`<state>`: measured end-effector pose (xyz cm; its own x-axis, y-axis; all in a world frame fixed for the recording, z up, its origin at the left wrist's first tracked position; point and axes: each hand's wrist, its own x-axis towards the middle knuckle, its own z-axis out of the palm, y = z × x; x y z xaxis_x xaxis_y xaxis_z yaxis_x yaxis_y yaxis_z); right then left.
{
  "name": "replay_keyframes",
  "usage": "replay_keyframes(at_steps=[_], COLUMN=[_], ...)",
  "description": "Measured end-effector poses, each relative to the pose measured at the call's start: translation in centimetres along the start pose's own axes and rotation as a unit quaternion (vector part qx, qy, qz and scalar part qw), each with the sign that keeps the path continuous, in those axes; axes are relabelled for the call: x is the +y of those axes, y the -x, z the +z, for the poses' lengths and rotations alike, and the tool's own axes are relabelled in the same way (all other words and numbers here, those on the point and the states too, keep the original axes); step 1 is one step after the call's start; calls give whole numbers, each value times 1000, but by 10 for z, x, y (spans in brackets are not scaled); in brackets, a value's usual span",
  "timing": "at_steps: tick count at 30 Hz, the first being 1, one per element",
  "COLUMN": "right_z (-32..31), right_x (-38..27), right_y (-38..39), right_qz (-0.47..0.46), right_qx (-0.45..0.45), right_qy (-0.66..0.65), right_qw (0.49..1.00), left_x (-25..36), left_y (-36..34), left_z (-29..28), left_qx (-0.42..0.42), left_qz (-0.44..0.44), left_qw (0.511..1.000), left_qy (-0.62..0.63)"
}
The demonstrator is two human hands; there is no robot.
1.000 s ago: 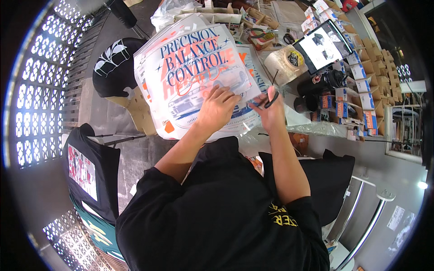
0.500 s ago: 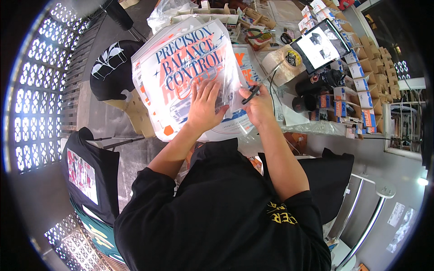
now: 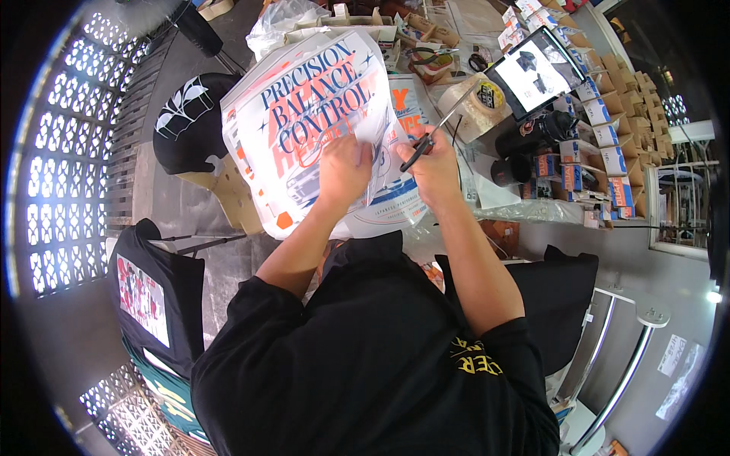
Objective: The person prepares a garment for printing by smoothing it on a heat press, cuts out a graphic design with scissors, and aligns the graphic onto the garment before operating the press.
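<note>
Translucent printed sheets (image 3: 251, 175) with blue and orange lettering lie overlapping on the table. My left hand (image 3: 344, 171) rests on the top sheet with its fingers curled in, gripping the film near its right part; the fingertips are mostly hidden. Just right of the sheet's edge, my right hand (image 3: 439, 173) holds black-handled scissors (image 3: 417, 152). Their blades point up and away to the right, toward a wide roll of tape. Under the scissors lies more printed film with blue and orange artwork.
Beyond the scissors stand the tape roll (image 3: 465, 114), a lit tablet (image 3: 536, 72), a black bottle (image 3: 536, 133) and a black cup (image 3: 510, 172). Stacked small boxes (image 3: 597, 114) line the right side. A dark printed cap (image 3: 186, 114) sits at the left.
My left hand has gone from flat with spread fingers to curled on the film. The scissors in my right hand have turned, and their blades now show pointing up and right.
</note>
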<state>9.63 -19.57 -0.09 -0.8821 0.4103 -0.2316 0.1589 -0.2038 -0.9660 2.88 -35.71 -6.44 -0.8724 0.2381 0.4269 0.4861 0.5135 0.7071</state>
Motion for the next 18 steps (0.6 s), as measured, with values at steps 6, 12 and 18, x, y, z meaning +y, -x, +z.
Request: replay_keyframes(at_steps=[6, 12, 18], right_z=[-7, -55, -192], right_x=[-28, -95, -144], right_y=[-22, 10, 135], right_qz=[-34, -82, -212], right_qx=[-6, 70, 161], right_qy=[-132, -184, -41], right_qw=[991, 977, 963], left_x=[-32, 25, 47], left_y=[-105, -162, -94], left_z=[-127, -188, -107], left_qx=[217, 255, 22], left_qz=[-8, 305, 420], left_qw=[969, 858, 868], left_qy=[-121, -325, -262])
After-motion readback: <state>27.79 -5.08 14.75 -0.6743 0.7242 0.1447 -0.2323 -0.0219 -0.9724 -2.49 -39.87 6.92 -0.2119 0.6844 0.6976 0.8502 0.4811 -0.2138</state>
